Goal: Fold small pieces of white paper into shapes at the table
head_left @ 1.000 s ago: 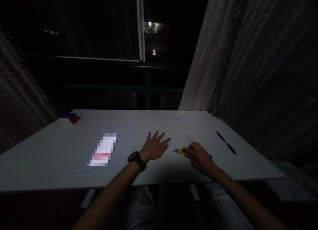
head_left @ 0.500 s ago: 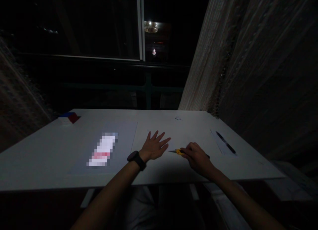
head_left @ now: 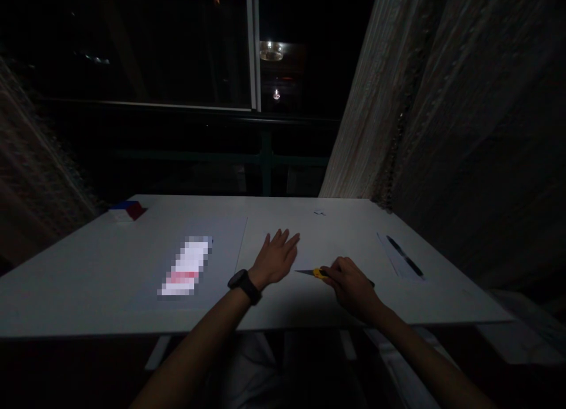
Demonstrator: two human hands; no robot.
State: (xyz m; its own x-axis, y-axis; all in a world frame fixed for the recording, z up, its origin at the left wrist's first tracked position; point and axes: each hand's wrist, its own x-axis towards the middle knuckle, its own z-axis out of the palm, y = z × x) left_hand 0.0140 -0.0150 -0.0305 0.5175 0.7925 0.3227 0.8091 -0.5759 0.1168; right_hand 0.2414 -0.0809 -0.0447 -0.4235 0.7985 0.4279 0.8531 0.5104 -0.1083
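My left hand (head_left: pixel 276 257) lies flat, palm down, on a white sheet of paper (head_left: pixel 318 238) on the white table (head_left: pixel 88 279); its fingers are stretched out and close together. A dark watch (head_left: pixel 243 285) sits on that wrist. My right hand (head_left: pixel 351 285) grips a yellow utility knife (head_left: pixel 315 273), whose blade tip points left and rests on the paper just right of my left hand.
A black pen (head_left: pixel 404 256) lies on a paper strip at the right. A blurred white and pink item (head_left: pixel 186 266) lies on the left. A red and blue block (head_left: pixel 128 210) sits at the far left corner. A curtain (head_left: pixel 442 114) hangs at the right.
The knife tip has slid left toward my left hand. My left fingers, spread before, have drawn together.
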